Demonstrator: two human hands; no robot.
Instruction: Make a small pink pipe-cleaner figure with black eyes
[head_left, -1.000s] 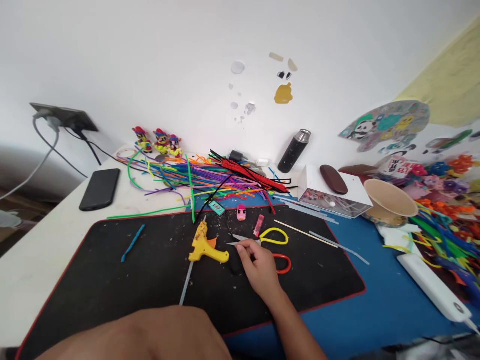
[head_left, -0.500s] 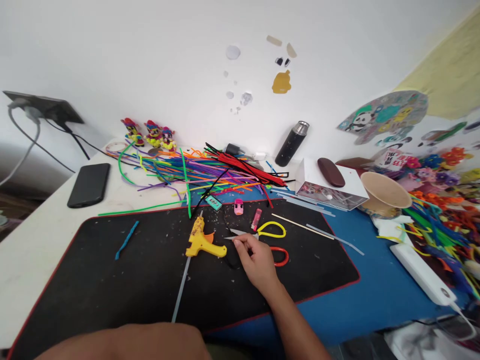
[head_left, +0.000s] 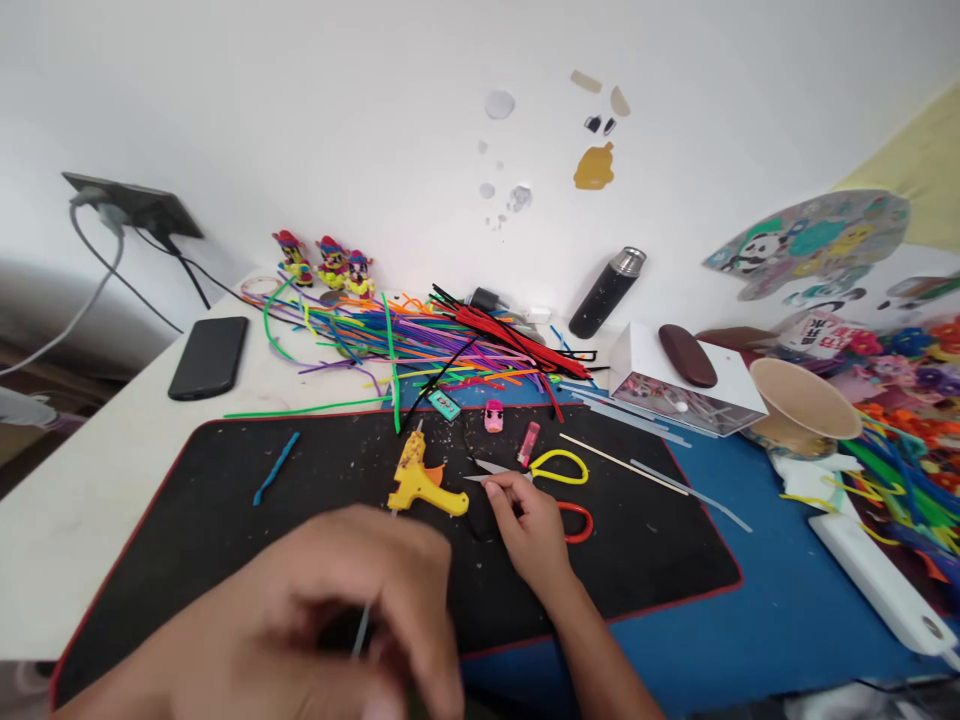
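Note:
My left hand (head_left: pixel 360 590) hovers in the near foreground, blurred, with its fingers curved and apart and nothing visible in them. It covers part of the clear glue stick coming from the yellow hot glue gun (head_left: pixel 427 492). My right hand (head_left: pixel 529 525) rests on the black mat (head_left: pixel 225 560), thumb and forefinger pinched together by the blades of the scissors (head_left: pixel 559 467). Whatever the pinch holds is too small or hidden to name. One scissor handle is yellow, the other red. Beyond lie a pink lighter (head_left: pixel 529 443), a small pink figure head (head_left: pixel 493 416) and a teal piece (head_left: pixel 445 404).
A heap of coloured pipe cleaners (head_left: pixel 450 340) lies along the back. Three small figures (head_left: pixel 330 262), a black phone (head_left: pixel 208 357), a thermos (head_left: pixel 607 292), a white box (head_left: pixel 682 385), a bowl (head_left: pixel 806 400) and a white power strip (head_left: pixel 881 580) stand around. A blue twisted piece (head_left: pixel 276 468) lies left.
My left hand has come up into view, where only the forearm showed before. The whole scene has shifted right as my head turned left. My right hand keeps its place by the scissors.

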